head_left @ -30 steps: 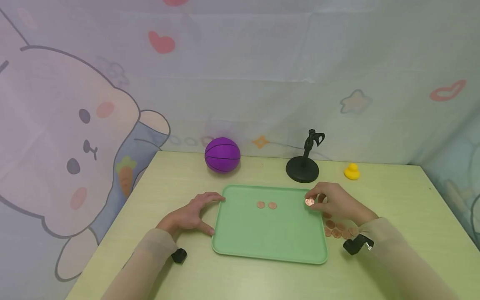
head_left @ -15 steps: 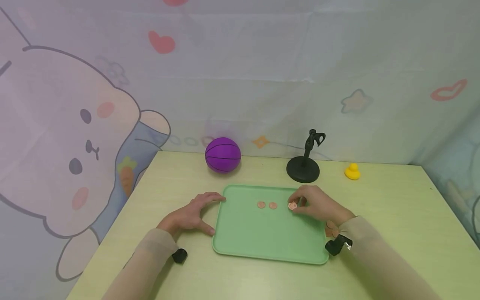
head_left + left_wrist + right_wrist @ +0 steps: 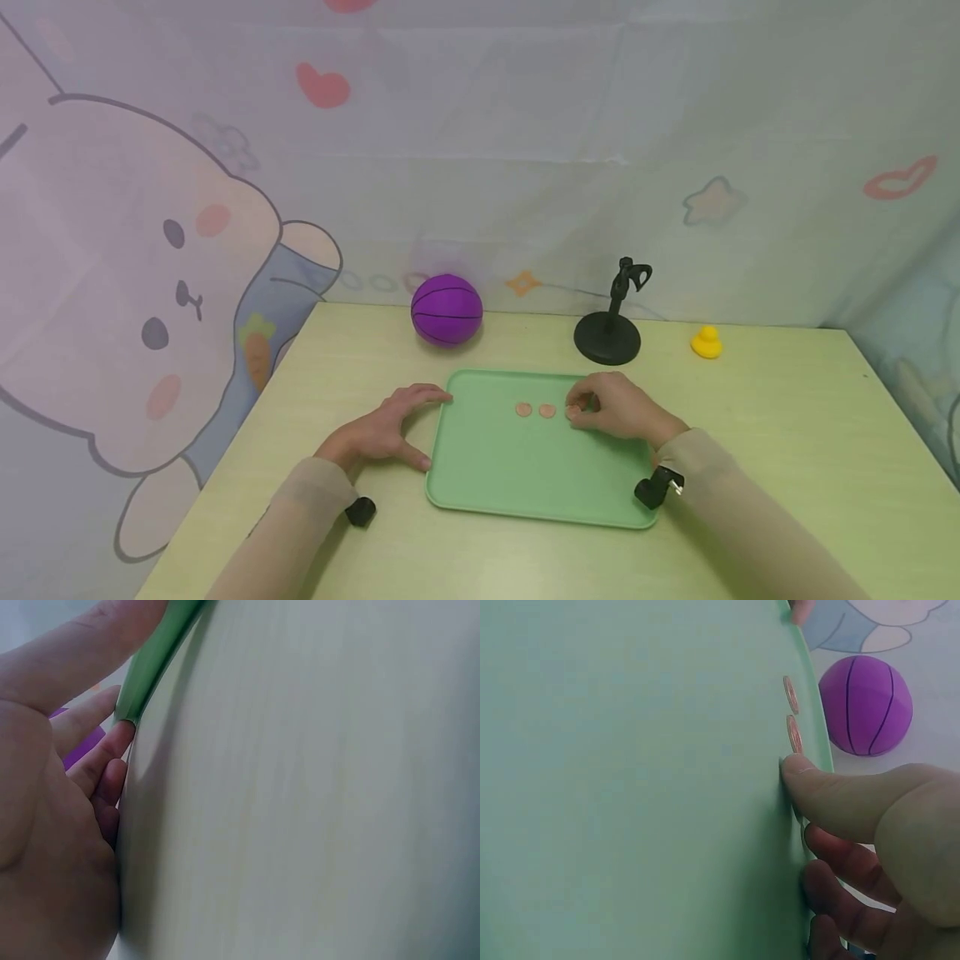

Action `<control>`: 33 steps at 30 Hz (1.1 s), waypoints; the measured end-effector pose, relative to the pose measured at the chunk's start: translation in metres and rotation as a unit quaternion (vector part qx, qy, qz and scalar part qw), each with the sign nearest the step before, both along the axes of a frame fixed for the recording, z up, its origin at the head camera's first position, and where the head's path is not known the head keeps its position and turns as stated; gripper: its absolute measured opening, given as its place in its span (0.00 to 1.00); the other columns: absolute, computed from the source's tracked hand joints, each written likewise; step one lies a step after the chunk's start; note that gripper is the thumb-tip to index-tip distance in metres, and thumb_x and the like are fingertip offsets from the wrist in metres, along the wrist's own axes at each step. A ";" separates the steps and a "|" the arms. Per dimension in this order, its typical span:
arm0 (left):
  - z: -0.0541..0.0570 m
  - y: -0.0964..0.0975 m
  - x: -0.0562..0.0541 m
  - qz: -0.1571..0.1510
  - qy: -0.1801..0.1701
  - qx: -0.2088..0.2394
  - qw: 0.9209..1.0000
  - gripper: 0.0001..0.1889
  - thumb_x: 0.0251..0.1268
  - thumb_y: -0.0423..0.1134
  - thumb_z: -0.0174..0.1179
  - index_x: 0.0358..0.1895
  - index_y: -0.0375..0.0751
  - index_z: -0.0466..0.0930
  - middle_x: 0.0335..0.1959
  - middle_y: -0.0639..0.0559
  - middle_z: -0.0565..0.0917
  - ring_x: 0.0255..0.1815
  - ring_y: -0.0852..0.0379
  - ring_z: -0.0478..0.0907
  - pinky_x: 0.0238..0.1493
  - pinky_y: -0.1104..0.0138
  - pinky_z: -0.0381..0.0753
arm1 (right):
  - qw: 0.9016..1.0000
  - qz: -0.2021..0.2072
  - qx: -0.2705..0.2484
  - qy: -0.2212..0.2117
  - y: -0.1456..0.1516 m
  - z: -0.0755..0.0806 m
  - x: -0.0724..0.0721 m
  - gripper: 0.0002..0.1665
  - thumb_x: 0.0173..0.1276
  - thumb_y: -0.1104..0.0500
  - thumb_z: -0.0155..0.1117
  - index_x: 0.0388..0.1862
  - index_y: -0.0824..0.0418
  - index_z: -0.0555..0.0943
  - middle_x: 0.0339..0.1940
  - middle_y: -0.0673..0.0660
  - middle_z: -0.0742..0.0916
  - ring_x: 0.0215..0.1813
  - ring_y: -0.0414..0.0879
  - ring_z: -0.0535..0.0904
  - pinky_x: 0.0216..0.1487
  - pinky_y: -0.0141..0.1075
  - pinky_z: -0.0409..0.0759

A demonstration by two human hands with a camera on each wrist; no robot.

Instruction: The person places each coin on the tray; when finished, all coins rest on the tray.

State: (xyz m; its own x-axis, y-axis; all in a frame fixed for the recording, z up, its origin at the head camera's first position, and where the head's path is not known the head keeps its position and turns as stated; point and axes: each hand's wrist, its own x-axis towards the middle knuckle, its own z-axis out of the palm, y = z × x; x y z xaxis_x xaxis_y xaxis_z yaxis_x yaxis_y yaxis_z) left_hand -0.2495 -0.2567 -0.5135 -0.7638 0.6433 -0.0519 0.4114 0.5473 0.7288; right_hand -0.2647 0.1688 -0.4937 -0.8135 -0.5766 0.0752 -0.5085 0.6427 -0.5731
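On the green tray (image 3: 540, 492), two copper coins (image 3: 523, 410) lie side by side near the back. Just right of them, my right hand (image 3: 618, 407) holds a third coin (image 3: 573, 412) between thumb and fingertips, low over the tray. In the right wrist view the thumb (image 3: 840, 799) covers most of that coin, in line with the two others. My left hand (image 3: 378, 429) is spread at the tray's left side, thumb and fingertips touching the rim. The left wrist view has its fingers (image 3: 97, 757) against the tray's green edge (image 3: 154, 667).
Behind the tray stand a purple ball (image 3: 447, 311), a black figure on a round base (image 3: 607, 337) and a yellow rubber duck (image 3: 707, 342). The right wrist hides most of the loose coins beside the tray's right edge. A printed cloth (image 3: 480, 167) hangs behind the table.
My right hand has carried the coin left from the tray's right edge and lowered it beside the two others. The left hand has stayed at the rim.
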 end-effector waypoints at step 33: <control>0.001 -0.003 0.001 -0.001 0.000 0.003 1.000 0.53 0.43 0.50 0.86 0.78 0.54 0.69 0.80 0.48 0.63 0.80 0.39 0.54 0.77 0.33 0.49 | 1.000 -0.017 0.004 0.008 -0.001 -0.003 0.000 0.04 0.69 0.56 0.76 0.40 0.53 0.90 0.32 0.43 0.86 0.34 0.39 0.77 0.40 0.35 0.78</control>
State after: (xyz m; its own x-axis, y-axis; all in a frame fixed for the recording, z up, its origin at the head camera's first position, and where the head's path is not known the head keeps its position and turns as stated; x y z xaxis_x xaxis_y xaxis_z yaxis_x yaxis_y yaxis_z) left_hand -0.2490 -0.2592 -0.5130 -0.7630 0.6446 -0.0489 0.4119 0.5431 0.7317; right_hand -0.2645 0.1675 -0.4963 -0.8318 -0.5485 0.0849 -0.4952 0.6644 -0.5598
